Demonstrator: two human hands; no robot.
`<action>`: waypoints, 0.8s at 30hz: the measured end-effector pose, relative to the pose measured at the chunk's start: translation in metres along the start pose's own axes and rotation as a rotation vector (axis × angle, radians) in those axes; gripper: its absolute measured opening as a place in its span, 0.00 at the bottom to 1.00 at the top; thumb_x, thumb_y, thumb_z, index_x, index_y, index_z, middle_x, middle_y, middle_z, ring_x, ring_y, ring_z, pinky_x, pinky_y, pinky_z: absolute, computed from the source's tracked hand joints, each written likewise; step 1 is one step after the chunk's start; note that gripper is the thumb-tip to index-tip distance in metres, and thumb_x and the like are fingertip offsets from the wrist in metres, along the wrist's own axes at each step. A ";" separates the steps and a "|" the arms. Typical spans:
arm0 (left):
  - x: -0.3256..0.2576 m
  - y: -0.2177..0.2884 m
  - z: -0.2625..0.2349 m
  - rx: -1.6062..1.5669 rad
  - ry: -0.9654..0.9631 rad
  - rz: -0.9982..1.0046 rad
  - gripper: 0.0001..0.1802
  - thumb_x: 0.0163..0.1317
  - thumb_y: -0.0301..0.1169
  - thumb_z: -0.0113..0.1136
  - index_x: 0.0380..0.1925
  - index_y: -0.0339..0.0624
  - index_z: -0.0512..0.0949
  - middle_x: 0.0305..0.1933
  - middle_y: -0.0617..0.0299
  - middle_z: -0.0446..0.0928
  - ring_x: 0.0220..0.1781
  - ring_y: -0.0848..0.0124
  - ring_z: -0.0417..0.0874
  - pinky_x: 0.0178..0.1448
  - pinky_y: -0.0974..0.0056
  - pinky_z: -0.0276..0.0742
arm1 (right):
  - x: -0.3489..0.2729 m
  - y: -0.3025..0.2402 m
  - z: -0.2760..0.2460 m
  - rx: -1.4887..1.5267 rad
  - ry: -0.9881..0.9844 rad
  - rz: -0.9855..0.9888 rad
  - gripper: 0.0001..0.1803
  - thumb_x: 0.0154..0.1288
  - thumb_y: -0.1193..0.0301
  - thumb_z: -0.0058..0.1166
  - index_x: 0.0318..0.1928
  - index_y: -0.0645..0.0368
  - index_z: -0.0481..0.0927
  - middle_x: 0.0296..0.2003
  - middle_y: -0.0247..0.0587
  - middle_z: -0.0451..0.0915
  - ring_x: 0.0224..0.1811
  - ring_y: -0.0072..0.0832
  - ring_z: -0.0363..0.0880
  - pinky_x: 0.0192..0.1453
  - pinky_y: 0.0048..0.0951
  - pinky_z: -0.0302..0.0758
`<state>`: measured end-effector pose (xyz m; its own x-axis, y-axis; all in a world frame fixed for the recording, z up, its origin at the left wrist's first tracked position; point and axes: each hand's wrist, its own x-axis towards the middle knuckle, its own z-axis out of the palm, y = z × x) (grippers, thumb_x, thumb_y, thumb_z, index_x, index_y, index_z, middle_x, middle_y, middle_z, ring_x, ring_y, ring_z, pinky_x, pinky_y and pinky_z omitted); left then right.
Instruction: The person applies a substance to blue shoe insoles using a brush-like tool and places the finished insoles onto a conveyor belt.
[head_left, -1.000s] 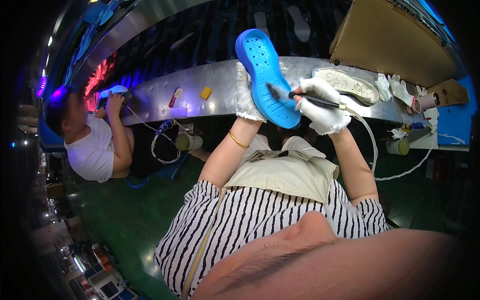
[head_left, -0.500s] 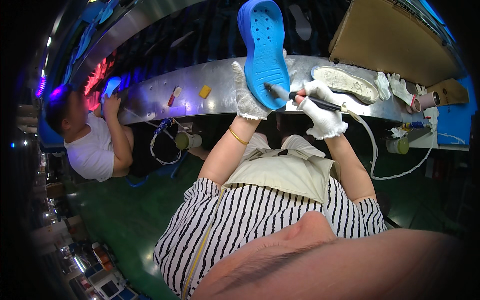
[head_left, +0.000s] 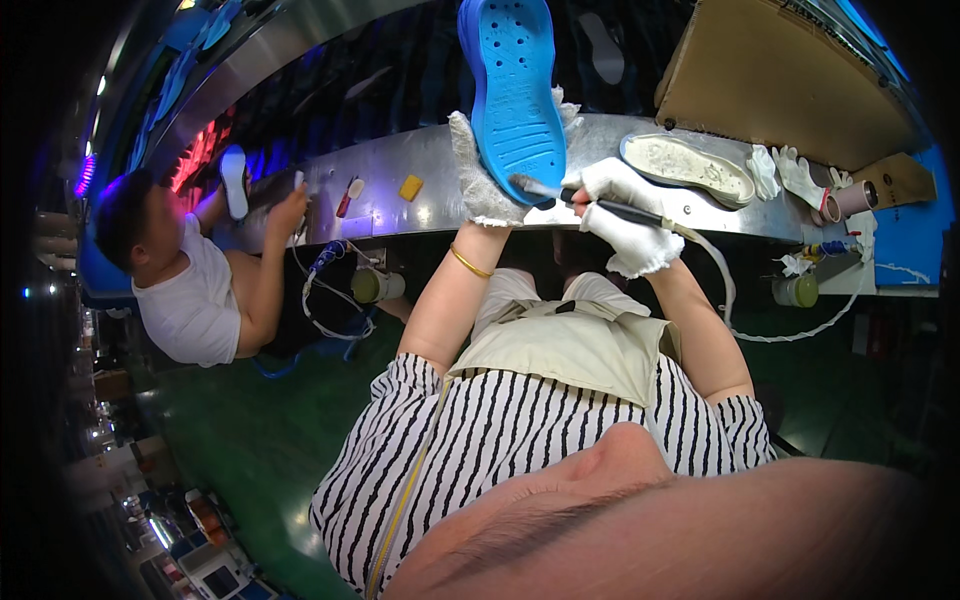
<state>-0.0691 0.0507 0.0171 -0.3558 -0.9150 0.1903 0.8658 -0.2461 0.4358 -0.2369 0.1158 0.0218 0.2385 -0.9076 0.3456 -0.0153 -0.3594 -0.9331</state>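
Observation:
My left hand (head_left: 478, 180), in a white knit glove, grips a blue shoe sole (head_left: 515, 100) from beneath, fingers wrapped round both edges. The sole is held up with its holed, ribbed face toward me. In my right hand (head_left: 625, 215), also gloved but with bare fingertips, is a brush (head_left: 620, 209) with a black handle. Its bristles touch the near end of the sole. From the back of the handle a pale hose (head_left: 722, 270) hangs down below the bench.
On the metal bench (head_left: 420, 145) lie a cream sole (head_left: 690, 168), white gloves (head_left: 800, 178), a yellow block (head_left: 410, 187) and a small red-handled tool (head_left: 348, 198). A cardboard sheet (head_left: 790, 80) leans at the back right. To the left sits a co-worker (head_left: 190, 285) holding another sole.
The blue sole and my left hand have shifted slightly left. My right hand has moved a little left and down, the brush tip staying near the heel. The co-worker's hands have moved apart.

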 end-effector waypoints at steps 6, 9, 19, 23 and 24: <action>0.002 0.006 0.000 -0.073 -0.030 -0.110 0.48 0.59 0.68 0.38 0.67 0.39 0.56 0.64 0.40 0.63 0.64 0.44 0.66 0.69 0.45 0.62 | 0.006 -0.004 -0.010 0.189 -0.027 0.139 0.05 0.53 0.80 0.55 0.33 0.63 0.76 0.37 0.41 0.79 0.36 0.21 0.77 0.41 0.22 0.75; 0.007 0.014 0.000 -0.191 -0.078 -0.174 0.48 0.60 0.66 0.39 0.67 0.39 0.56 0.65 0.37 0.61 0.65 0.44 0.66 0.69 0.43 0.61 | 0.006 -0.002 -0.012 0.021 -0.081 0.057 0.05 0.52 0.81 0.55 0.32 0.63 0.76 0.35 0.40 0.79 0.35 0.21 0.77 0.39 0.22 0.75; 0.010 0.023 0.000 -0.070 0.005 -0.338 0.40 0.65 0.60 0.40 0.61 0.35 0.64 0.59 0.40 0.69 0.58 0.50 0.75 0.63 0.45 0.70 | -0.001 -0.013 -0.014 0.111 -0.058 0.061 0.09 0.52 0.79 0.58 0.35 0.61 0.75 0.34 0.37 0.78 0.39 0.23 0.77 0.44 0.26 0.74; 0.021 0.023 -0.004 0.157 0.150 -0.372 0.31 0.67 0.53 0.44 0.49 0.32 0.75 0.45 0.46 0.80 0.42 0.59 0.84 0.48 0.57 0.82 | 0.015 -0.010 -0.013 -0.157 -0.140 -0.349 0.10 0.45 0.84 0.56 0.31 0.61 0.75 0.34 0.40 0.78 0.41 0.32 0.78 0.47 0.29 0.75; 0.023 0.024 -0.005 0.171 0.141 -0.412 0.31 0.67 0.53 0.45 0.49 0.32 0.75 0.45 0.46 0.80 0.42 0.59 0.84 0.47 0.57 0.83 | 0.014 -0.008 -0.012 -0.118 -0.160 -0.286 0.10 0.45 0.84 0.56 0.31 0.61 0.76 0.34 0.40 0.78 0.41 0.31 0.78 0.47 0.29 0.75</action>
<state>-0.0550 0.0223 0.0276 -0.5964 -0.7893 -0.1457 0.5872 -0.5528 0.5912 -0.2446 0.1033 0.0355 0.3980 -0.7241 0.5632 -0.0354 -0.6257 -0.7793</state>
